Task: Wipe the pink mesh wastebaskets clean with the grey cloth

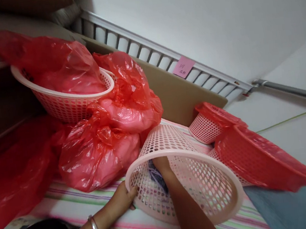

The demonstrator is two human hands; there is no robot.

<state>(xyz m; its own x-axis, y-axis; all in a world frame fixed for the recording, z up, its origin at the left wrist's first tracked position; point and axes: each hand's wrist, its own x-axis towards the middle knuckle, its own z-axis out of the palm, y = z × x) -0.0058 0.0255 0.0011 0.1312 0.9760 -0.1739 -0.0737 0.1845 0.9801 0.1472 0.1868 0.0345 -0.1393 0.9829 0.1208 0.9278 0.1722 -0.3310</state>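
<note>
While left fingers (134,192) grip a tipped basket (174,152), right hand (162,164) stretched deep inside, fingers clutching cloth (158,178)

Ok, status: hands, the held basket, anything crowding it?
Left hand gripping basket by rim. Right hand inside with cloth, grip unclear. Basket tipped on its side, mouth facing camera. Red bags close on the left.

Dim, soft indoor light leaves the left side in deep shadow. Glare flecks the red plastic bags (99,158). Edges look stretched and slightly blurred.
</note>
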